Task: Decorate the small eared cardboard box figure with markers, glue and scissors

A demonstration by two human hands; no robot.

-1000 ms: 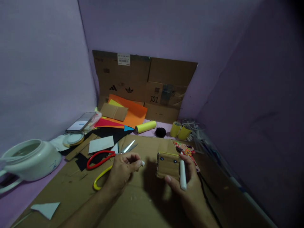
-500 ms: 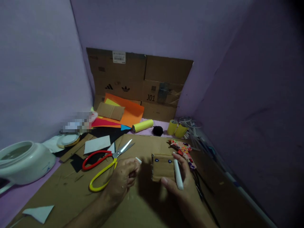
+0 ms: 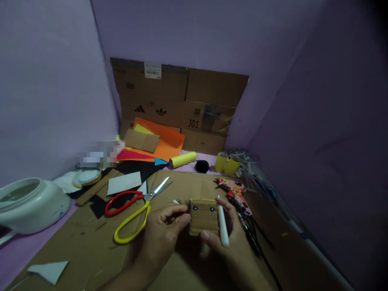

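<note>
Largest are the purple walls (image 3: 212, 36), then the brown cardboard mat (image 3: 87, 246) covering much of the purple surface (image 3: 18, 256), and the printed cardboard sheet (image 3: 169, 91) leaning at the back. At far left stands a white pot (image 3: 36, 210) with a wide open mouth; its inside is pale and dim, and I cannot tell what it holds. An orange sheet (image 3: 171, 143) lies by the leaning cardboard. Scissors (image 3: 147, 198), blades slightly parted, rest on the mat beside the left hand (image 3: 165, 232). The right hand (image 3: 226, 226) is closed around a small cardboard box (image 3: 203, 222) and a white tube (image 3: 223, 226) lying against its side. The box is up between both hands, over the front of the mat, with two eye-like spots on its face; its inside is hidden. The left thumb and forefinger are close together at the box's left edge, though whether they grip it I cannot tell. Two short yellow cups (image 3: 221, 162) stand at the back right, contents too dark to make out. Left of them is a black pompom (image 3: 202, 165). Smallest, a white bit (image 3: 176, 201) pokes out past the left fingers.
</note>
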